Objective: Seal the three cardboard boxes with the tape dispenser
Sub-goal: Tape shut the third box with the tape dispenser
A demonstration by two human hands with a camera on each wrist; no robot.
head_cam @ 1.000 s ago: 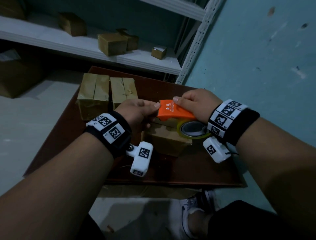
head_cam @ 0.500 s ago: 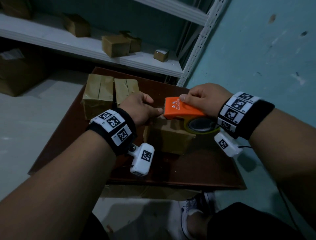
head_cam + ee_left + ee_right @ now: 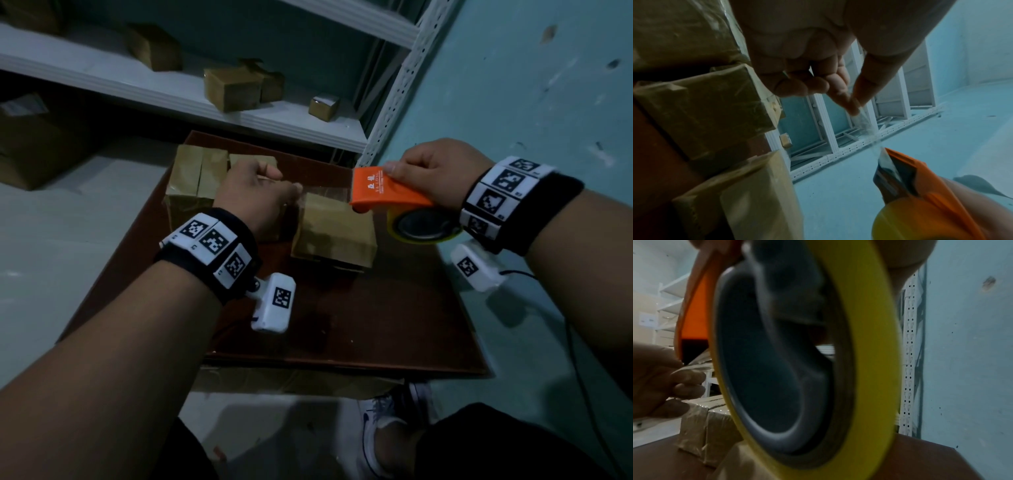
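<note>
Both forearms reach out over a brown table (image 3: 394, 318). The left hand (image 3: 255, 195) sits knuckles-up above the boxes, its thumb and forefinger pinching the free end of a clear tape strip (image 3: 325, 192) while the other fingers curl under. The right hand (image 3: 431, 171), raised off to the right, is wrapped over the top of the orange dispenser (image 3: 383, 192), thumb on its upper edge, with the yellow roll (image 3: 424, 229) hanging below the palm. The strip runs taut from pinch to dispenser, above the near box (image 3: 334, 233); two more boxes (image 3: 197, 171) lie behind the left hand. The left wrist camera alone shows the pinch from below, fingertips (image 3: 853, 104) closed on the film leading to the metal blade (image 3: 887, 164), and the three boxes stacked along its left edge. The right wrist camera is filled by the roll and its grey hub (image 3: 764, 369); the right fingers are hidden there. A white shelf (image 3: 205, 99) with small cartons stands behind.
</note>
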